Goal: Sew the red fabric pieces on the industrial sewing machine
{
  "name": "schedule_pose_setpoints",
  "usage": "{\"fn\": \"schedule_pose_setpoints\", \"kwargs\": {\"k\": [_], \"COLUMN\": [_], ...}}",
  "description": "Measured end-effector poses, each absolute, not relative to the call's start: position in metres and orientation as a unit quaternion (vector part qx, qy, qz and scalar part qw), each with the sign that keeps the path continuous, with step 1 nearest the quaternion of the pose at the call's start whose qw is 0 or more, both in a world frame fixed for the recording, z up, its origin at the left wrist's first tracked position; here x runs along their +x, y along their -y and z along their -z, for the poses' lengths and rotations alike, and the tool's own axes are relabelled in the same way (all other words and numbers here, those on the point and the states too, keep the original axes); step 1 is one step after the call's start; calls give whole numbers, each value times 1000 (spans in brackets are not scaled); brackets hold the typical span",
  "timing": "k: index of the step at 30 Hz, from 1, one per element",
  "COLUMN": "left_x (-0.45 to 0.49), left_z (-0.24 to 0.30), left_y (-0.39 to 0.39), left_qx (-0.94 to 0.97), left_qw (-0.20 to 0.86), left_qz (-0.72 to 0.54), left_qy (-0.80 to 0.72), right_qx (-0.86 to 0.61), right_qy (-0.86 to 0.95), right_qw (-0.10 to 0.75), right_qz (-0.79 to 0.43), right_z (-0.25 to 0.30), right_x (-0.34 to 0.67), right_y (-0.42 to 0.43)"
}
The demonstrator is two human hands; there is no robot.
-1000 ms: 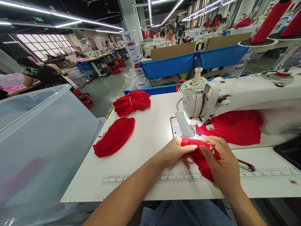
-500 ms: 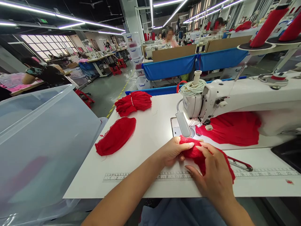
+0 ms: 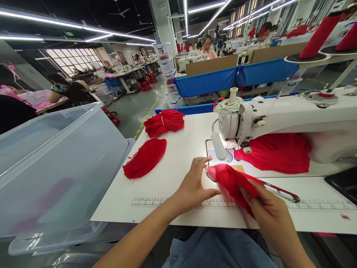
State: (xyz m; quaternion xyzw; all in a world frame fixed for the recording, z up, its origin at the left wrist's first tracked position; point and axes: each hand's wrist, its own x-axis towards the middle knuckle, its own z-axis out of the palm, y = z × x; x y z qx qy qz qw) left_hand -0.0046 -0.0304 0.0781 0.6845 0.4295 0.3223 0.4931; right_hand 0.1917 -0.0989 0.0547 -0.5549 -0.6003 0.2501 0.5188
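Right hand (image 3: 269, 212) grips 1 crumpled red lace piece (image 3: 231, 180). Left hand (image 3: 195, 182) is just beside it, fingers spread open, thumb at its edge.

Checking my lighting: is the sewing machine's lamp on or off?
On: the lamp glows white and throws a bright patch on the needle plate just beyond the left hand.
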Motion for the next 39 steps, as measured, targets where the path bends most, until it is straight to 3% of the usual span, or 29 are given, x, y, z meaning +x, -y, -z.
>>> {"fn": "schedule_pose_setpoints", "kwargs": {"k": [6,9,12,14,17,19,22,28,34,39], "left_x": [-13,-13,-7,-1,10,14,17,21,27,29], "left_z": [-91,-94,-87,-82,-81,-84,-88,-80,-77,-74], "left_y": [26,27,30,34,44,50,53,48,59,58], "left_qx": [574,527,477,448,449,478,527,482,549,509], "left_qw": [746,795,789,775,770,760,720,699,670,676], "left_qz": [-137,-83,-151,-205,-244,-260,-290,-359,-320,-370], "left_qy": [-308,-288,-356,-395,-381,-356,-344,-386,-384,-382], "right_qx": [-478,-517,-644,-649,-572,-547,-524,-546,-558,-575], "right_qy": [499,483,496,537,660,672,653,564,584,502], "right_qw": [507,513,553,536,483,499,547,585,583,611], "right_qz": [-515,-486,-182,-57,-66,-25,-26,-203,-92,-210], "right_z": [-63,-61,-58,-55,-50,-47,-46,-53,-45,-44], "right_x": [188,194,194,187,172,164,162,169,164,167], "right_y": [99,90,89,95,104,105,102,99,96,102]}}
